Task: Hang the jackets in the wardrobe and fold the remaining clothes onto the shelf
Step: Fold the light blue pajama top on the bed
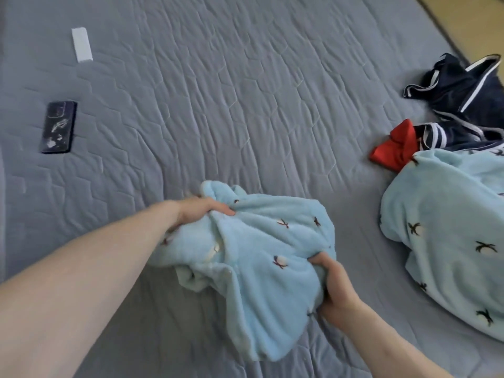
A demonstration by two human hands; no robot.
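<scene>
A light blue fleece garment [261, 241] with small dark bird prints and white buttons lies bunched on the grey quilted bed [245, 91]. My left hand [201, 211] grips its upper left part. My right hand [335, 290] grips its right side, fingers curled into the fabric. A second light blue fleece piece [447, 236] with the same print lies at the right. Behind it sit a navy garment with white stripes [463, 96] and a red cloth [395, 145].
A dark phone [59, 127] lies on the bed at the left. A white rectangular strip [81, 45] lies farther back at the left. The bed's far edge and a yellowish floor [485, 20] show at the top right.
</scene>
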